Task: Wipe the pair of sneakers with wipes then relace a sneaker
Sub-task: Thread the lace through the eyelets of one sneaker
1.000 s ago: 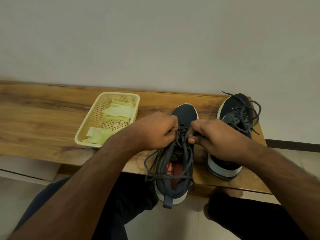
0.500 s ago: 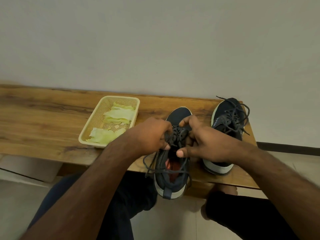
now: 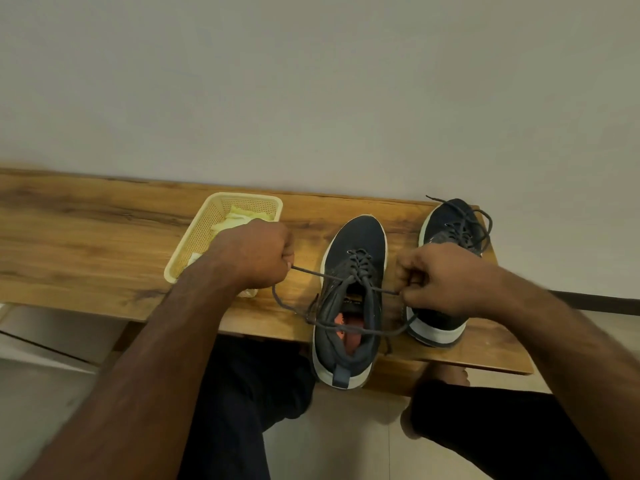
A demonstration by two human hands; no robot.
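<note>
- Dark sneaker (image 3: 353,271) sits on the wooden bench (image 3: 86,244), heel overhanging the near edge.
- Left hand (image 3: 256,254) and right hand (image 3: 433,278) each grip a lace (image 3: 311,271) end, pulled apart.
- Second sneaker (image 3: 450,223) stands just right.

Person, seen from above: two bare forearms, sleeveless to the frame edge, ending in a bare left hand (image 3: 254,252) and a bare right hand (image 3: 438,278), no rings, watch or bands visible. Legs clad in dark navy-black fabric trousers (image 3: 242,393). One bare foot (image 3: 450,374) partly visible below the bench edge.
</note>
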